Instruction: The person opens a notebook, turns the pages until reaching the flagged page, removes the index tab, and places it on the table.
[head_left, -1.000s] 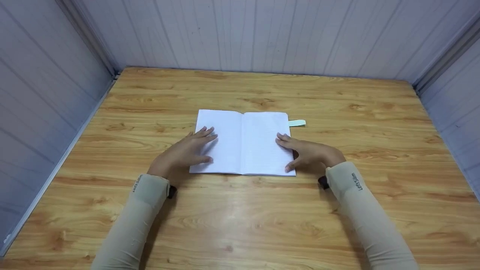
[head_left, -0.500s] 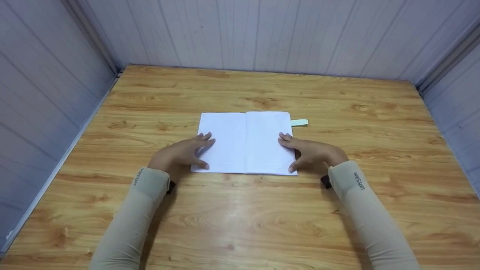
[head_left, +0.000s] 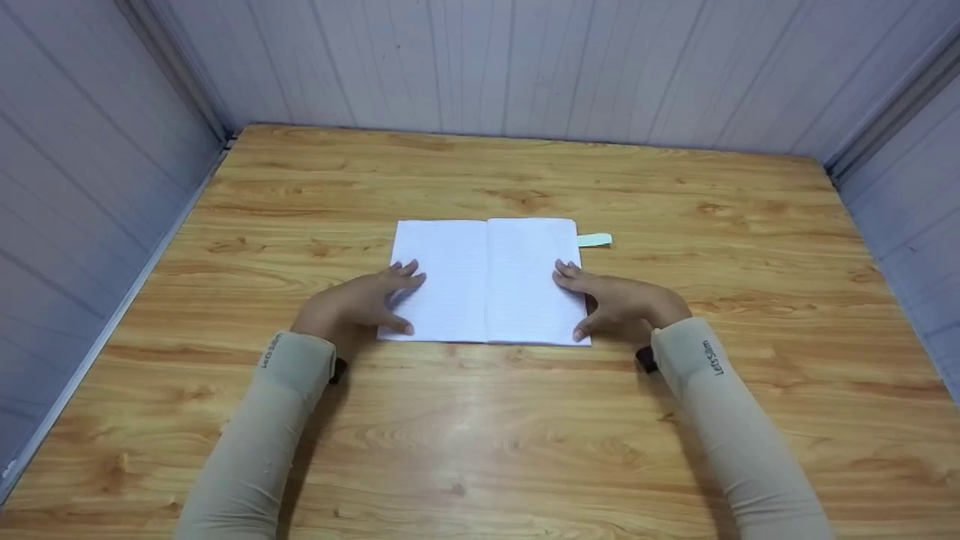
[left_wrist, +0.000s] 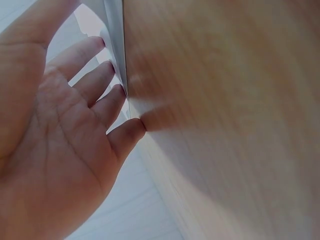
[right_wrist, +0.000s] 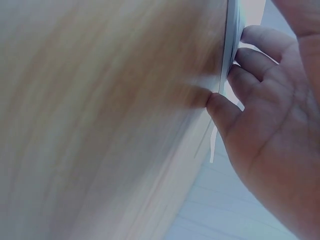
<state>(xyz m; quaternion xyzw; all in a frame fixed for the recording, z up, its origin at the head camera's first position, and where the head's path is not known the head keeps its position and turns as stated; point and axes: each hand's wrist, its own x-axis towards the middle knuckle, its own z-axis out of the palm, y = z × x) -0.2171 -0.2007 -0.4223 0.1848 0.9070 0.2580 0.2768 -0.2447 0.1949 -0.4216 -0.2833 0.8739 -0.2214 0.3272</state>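
An open notebook (head_left: 480,300) with white lined pages lies flat on the wooden table. From its right side a pale green ribbon or strap (head_left: 595,240) sticks out. At the notebook's left edge my left hand (head_left: 367,300) rests with fingers spread, fingertips and thumb on the left page. My right hand (head_left: 619,301) lies the same way on the right page's outer edge. Seen from the left wrist, the fingertips (left_wrist: 107,67) touch the page and the little finger reaches the table. In the right wrist view the fingers (right_wrist: 245,80) likewise meet the notebook's edge.
The wood-grain table (head_left: 465,435) stretches out around the notebook. Pale panelled walls (head_left: 465,67) stand behind it and at both sides. A dark wrist strap (head_left: 646,360) shows below the right sleeve.
The left hand has drawn slightly outward and down, its fingers now nearer the left page's edge. The left page lies flatter than a second ago. The right hand has hardly moved.
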